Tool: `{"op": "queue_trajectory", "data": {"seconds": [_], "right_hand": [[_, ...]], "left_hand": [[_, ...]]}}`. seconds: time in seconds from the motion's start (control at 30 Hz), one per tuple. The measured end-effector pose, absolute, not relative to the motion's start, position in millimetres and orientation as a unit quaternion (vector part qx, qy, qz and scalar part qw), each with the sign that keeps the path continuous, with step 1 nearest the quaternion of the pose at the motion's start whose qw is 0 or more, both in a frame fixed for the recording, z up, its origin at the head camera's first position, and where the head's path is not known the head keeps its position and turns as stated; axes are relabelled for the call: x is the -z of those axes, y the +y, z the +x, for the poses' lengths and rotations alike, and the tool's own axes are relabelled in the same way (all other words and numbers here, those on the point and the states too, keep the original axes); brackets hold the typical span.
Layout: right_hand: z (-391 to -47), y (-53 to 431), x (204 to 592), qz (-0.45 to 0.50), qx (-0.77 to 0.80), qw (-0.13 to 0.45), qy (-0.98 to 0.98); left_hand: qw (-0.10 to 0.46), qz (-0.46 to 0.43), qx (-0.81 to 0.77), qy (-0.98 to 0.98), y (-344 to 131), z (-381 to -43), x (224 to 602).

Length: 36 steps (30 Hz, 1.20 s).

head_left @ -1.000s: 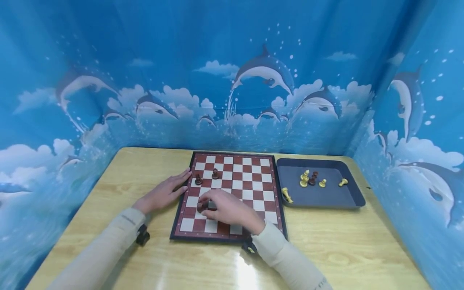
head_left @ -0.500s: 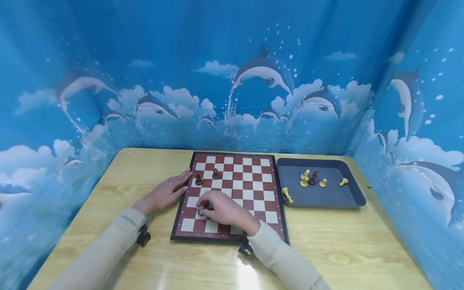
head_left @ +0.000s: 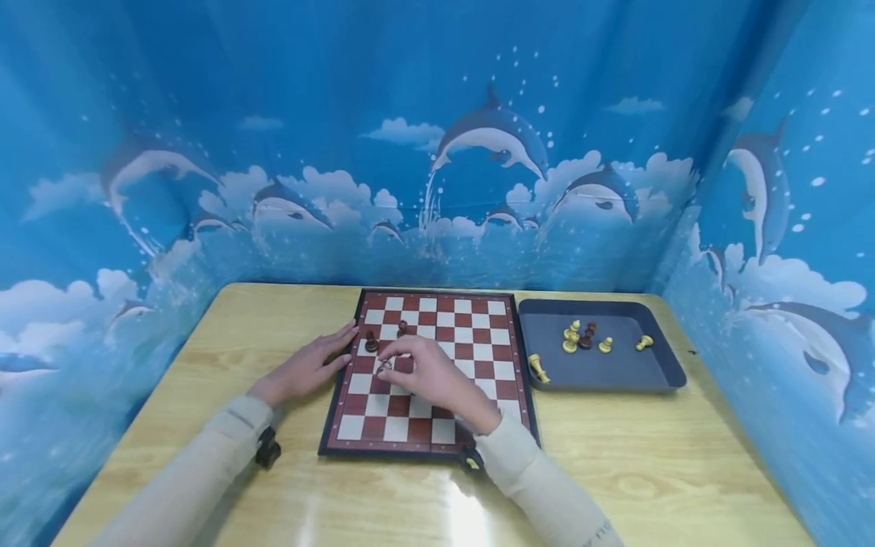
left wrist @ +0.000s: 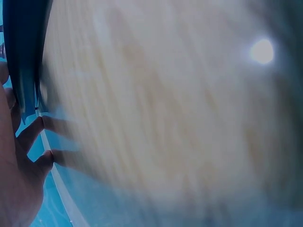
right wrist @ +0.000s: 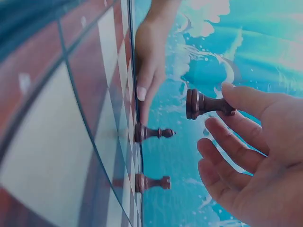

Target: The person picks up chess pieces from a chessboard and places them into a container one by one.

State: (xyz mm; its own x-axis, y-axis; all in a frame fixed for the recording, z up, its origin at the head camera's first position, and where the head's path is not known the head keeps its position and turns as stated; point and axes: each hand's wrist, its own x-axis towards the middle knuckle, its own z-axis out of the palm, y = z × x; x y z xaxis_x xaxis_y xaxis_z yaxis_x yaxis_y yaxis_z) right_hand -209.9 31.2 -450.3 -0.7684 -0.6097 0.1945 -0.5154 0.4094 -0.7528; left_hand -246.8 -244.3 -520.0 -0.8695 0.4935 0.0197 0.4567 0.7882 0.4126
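My right hand [head_left: 434,376] is over the left half of the red-and-white chessboard [head_left: 484,370]. Its thumb and a finger pinch a dark brown chess piece [right wrist: 201,104] by the top, which they partly cover. The base of that piece is off the board in the right wrist view. A dark bishop [right wrist: 155,133] and a dark rook [right wrist: 152,183] stand upright on the board beyond it. Against the board's left edge rests my left hand [head_left: 307,370], fingers extended. The left wrist view shows that hand [left wrist: 21,175] only in part, by the dark board edge [left wrist: 24,52].
A dark grey tray [head_left: 636,376] sits right of the board. It holds several yellow chess pieces [head_left: 570,343], some lying down, and a dark piece [head_left: 585,337]. The wooden table [head_left: 342,501] meets a blue dolphin-print curtain [head_left: 328,251] at the back and sides.
My right hand has moved away from me across the board, carrying the dark chess piece off its earlier spot near the front left. The left hand has stayed in place.
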Motion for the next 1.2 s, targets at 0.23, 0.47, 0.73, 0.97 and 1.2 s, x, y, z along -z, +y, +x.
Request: {"op": "queue_trajectory", "data": {"seconds": [0.23, 0.47, 0.73, 0.97, 1.2], "right_hand": [[-216, 44, 441, -0.322, 0.45, 0.045, 0.832], [-218, 54, 437, -0.299, 0.478, 0.038, 0.825], [-224, 66, 433, -0.293, 0.501, 0.014, 0.815], [-229, 82, 434, -0.265, 0.511, 0.018, 0.817], [-236, 93, 435, -0.265, 0.494, 0.001, 0.828]], "left_hand": [[0.033, 0.251, -0.211, 0.944, -245, -250, 519], [0.039, 0.255, -0.207, 0.944, -247, -247, 523], [0.028, 0.263, -0.206, 0.942, -247, -247, 522], [0.037, 0.262, -0.206, 0.942, -247, -246, 526], [0.032, 0.268, -0.21, 0.94, -244, -245, 523]]}}
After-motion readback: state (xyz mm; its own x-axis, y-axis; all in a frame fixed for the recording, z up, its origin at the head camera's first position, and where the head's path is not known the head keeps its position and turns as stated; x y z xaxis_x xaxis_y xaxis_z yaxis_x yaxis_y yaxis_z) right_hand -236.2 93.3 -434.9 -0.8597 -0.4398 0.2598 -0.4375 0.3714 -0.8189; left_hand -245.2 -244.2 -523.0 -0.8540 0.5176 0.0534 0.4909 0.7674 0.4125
